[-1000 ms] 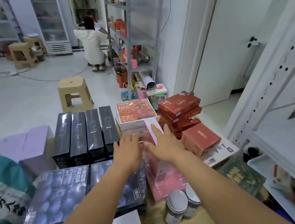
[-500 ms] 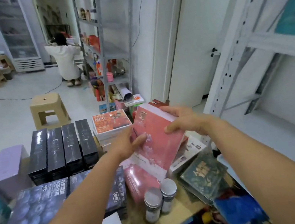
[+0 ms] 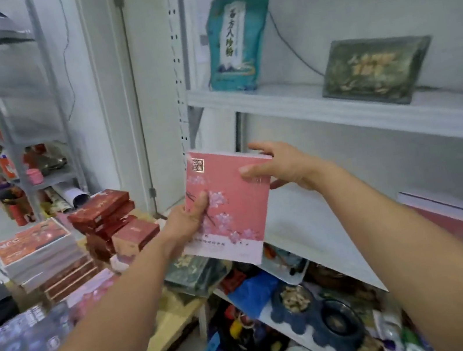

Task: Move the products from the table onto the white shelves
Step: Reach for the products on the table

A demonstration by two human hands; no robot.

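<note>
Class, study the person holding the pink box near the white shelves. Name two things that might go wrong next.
1. The left hand and right hand pinch only opposite corners of the pink box; it might slip onto the bowls below.
2. Pushed far right, it may bump the red box already on the shelf.

1. Your box [image 3: 228,203] sits mid-frame between your left hand [image 3: 185,219] and right hand [image 3: 280,164].
2. The bench [image 3: 171,317] lies lower left, stacked boxes [image 3: 101,209] on it.
3. Upper right, a pouch [image 3: 238,39] and a pack [image 3: 374,68] stand on the shelf [image 3: 303,102].
</note>
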